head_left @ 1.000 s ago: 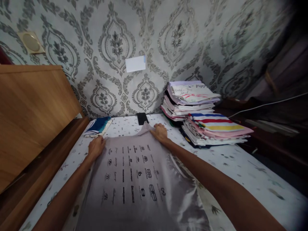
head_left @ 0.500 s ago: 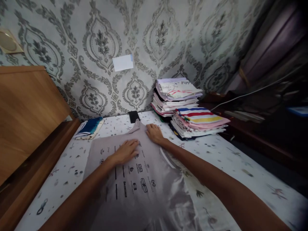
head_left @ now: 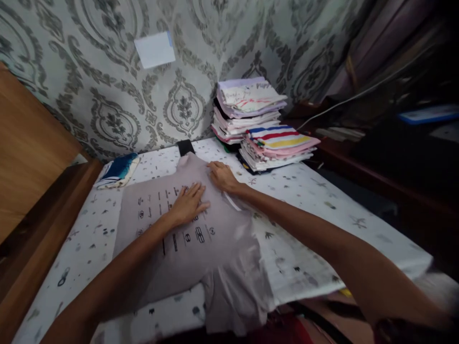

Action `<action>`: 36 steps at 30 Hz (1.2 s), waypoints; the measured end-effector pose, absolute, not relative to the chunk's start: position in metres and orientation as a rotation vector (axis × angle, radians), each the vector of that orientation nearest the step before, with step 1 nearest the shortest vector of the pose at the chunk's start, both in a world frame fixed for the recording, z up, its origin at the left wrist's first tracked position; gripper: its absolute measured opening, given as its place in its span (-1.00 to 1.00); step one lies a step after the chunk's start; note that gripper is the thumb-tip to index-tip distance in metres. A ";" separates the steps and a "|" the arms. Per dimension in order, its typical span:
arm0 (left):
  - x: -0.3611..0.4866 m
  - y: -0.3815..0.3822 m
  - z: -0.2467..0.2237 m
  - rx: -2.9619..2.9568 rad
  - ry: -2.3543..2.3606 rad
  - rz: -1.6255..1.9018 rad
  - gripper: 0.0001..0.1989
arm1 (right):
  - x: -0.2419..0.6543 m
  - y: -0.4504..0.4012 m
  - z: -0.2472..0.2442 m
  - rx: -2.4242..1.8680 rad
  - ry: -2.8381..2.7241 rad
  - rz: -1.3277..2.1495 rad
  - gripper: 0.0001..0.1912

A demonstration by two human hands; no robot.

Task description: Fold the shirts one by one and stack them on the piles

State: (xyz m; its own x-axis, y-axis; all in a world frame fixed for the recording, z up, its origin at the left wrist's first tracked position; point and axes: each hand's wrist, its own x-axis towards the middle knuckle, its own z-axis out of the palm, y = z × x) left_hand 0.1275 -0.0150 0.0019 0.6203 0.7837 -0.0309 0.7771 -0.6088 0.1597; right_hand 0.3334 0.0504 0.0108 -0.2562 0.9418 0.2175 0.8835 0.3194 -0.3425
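Left hand [head_left: 188, 204]: palm down on the printed front of the grey T-shirt [head_left: 150, 267], fingers spread. Right hand [head_left: 223, 177]: set on the shirt's upper end beside the neckline, fingers bent and close together; whether they pinch fabric cannot be told.

The T-shirt lies on a white patterned sheet [head_left: 311, 205], hem toward the left and neckline toward the right. Black logos and lettering run in rows across its front, partly covered by the left hand and forearm. A white strip shows at the neckline, next to the right forearm. The far sleeve points toward the wall; the near sleeve, creased, reaches the near edge of the sheet.

Surrounding items: a flat black object [head_left: 185, 146] sits just beyond the far sleeve. A folded blue-and-cream cloth [head_left: 118, 171] lies at the left, near a wooden panel [head_left: 28, 153]. Beyond the right hand stand two stacks of folded garments: a taller stack [head_left: 247, 112] against the patterned wallpaper [head_left: 184, 105], and a lower stack [head_left: 279, 148] in front, topped by blue, red and yellow stripes. A white card [head_left: 155, 49] is on the wall.
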 end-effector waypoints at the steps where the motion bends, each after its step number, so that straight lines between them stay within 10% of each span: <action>1: 0.136 -0.027 -0.001 2.705 1.216 0.069 -0.31 | 0.337 0.043 0.011 -1.566 -2.221 0.232 -0.57; 13: 0.174 -0.091 0.010 2.832 0.538 0.325 -0.62 | 0.402 -0.100 0.003 -1.341 -2.086 0.398 -0.66; 36: 0.025 -0.163 0.014 2.552 1.493 0.105 -0.45 | 0.352 -0.206 0.008 -0.745 -2.536 0.471 -0.70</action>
